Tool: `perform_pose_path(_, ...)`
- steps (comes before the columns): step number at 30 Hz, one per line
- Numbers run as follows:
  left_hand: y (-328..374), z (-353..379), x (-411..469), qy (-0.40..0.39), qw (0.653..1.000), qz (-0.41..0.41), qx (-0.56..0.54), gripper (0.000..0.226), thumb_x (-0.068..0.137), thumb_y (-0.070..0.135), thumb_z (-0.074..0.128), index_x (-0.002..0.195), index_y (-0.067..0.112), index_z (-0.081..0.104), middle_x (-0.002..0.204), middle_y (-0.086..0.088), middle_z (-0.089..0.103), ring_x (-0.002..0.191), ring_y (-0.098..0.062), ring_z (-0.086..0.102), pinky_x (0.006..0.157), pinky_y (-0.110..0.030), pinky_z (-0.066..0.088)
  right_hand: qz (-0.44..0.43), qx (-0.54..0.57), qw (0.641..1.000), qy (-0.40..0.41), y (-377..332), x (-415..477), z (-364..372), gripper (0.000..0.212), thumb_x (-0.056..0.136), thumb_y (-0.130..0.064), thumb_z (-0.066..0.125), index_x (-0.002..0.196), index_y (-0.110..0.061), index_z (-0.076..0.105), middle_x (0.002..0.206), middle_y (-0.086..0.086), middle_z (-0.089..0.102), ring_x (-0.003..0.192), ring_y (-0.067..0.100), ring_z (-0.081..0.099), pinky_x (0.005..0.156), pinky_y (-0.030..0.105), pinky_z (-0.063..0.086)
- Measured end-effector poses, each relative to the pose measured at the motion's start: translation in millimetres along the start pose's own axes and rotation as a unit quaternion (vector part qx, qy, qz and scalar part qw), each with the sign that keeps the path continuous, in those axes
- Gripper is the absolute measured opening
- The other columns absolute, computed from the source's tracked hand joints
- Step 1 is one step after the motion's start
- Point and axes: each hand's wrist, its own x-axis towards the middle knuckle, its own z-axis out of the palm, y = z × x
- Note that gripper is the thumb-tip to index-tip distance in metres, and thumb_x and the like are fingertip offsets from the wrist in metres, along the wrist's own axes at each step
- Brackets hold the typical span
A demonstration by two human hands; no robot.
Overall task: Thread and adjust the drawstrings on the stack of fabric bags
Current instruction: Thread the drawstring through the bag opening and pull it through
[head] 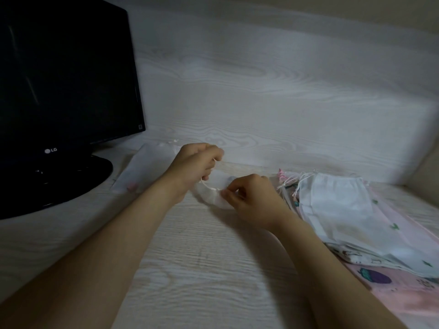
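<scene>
1. Gripped in the curled left hand (197,165) is a drawstring (209,186); the mouth of a small white bag (211,197), lying on the desk (190,257) between both hands, is pinched by the right hand (251,198).
2. Should the cord be pulled too hard, it could be drawn right out of its channel.
3. The stack of bags (344,210) near the right wrist could be knocked askew.

Legible marking: "LG" brand logo (51,150), white on the black lower bezel of the monitor (66,74), at 9 o'clock in the head view. A small sticker (140,127) at the bezel's lower right corner is unreadable.
</scene>
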Motion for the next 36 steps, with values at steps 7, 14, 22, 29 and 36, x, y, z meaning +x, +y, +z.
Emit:
perform_pose_path(7,-3.7,1.0,2.0,0.043,0.998,-0.018,0.042,0.026,0.094,0.017,0.058,0.074,0.004,0.069,0.055,-0.004,0.045,0.048,-0.016,0.04,0.064,-0.035,0.045,0.065,-0.017,0.996,0.06,2.6,2.5,-0.3,0.022,0.094,-0.03,0.064,0.08,-0.016,0.073,0.057,-0.013,0.049,0.059,0.014,0.051,0.06,0.032,0.04)
perform_pose_path(14,-20.9,4.1,-1.8,0.026,0.947,0.025,0.32,0.036,0.086,0.037,0.066,0.073,0.003,0.064,0.066,-0.006,0.065,0.064,-0.014,0.059,0.065,-0.035,0.051,0.099,-0.028,0.991,0.086,5.3,2.5,0.9,0.02,0.094,-0.028,0.062,0.077,-0.018,0.067,0.058,-0.01,0.052,0.061,0.018,0.053,0.057,0.031,0.036)
perform_pose_path(22,-31.1,-1.0,0.4,0.002,0.927,0.115,0.358,0.009,0.089,0.042,0.081,0.086,0.034,0.078,0.086,0.015,0.074,0.085,-0.002,0.069,0.084,-0.037,0.061,0.12,0.014,0.989,0.086,6.9,4.1,-0.6,0.019,0.099,-0.026,0.064,0.091,-0.014,0.075,0.063,-0.008,0.062,0.055,0.004,0.055,0.048,0.012,0.032)
perform_pose_path(29,-25.5,1.5,-1.7,0.005,0.939,0.065,0.337,0.011,0.094,0.02,0.066,0.085,0.019,0.072,0.084,0.01,0.072,0.081,-0.01,0.068,0.073,-0.028,0.055,0.165,0.102,0.98,0.043,2.4,3.3,-3.3,0.017,0.1,-0.021,0.063,0.091,-0.015,0.076,0.067,-0.003,0.072,0.059,0.008,0.066,0.056,0.009,0.044)
perform_pose_path(36,-19.0,2.8,-3.4,-0.051,0.964,-0.044,0.259,0.025,0.094,0.026,0.048,0.088,0.006,0.063,0.075,-0.002,0.077,0.079,-0.03,0.07,0.081,-0.045,0.056,0.218,0.24,0.945,0.043,-2.7,0.9,-7.5,0.018,0.098,-0.013,0.065,0.085,-0.01,0.077,0.059,-0.008,0.065,0.044,0.007,0.056,0.044,0.024,0.042)
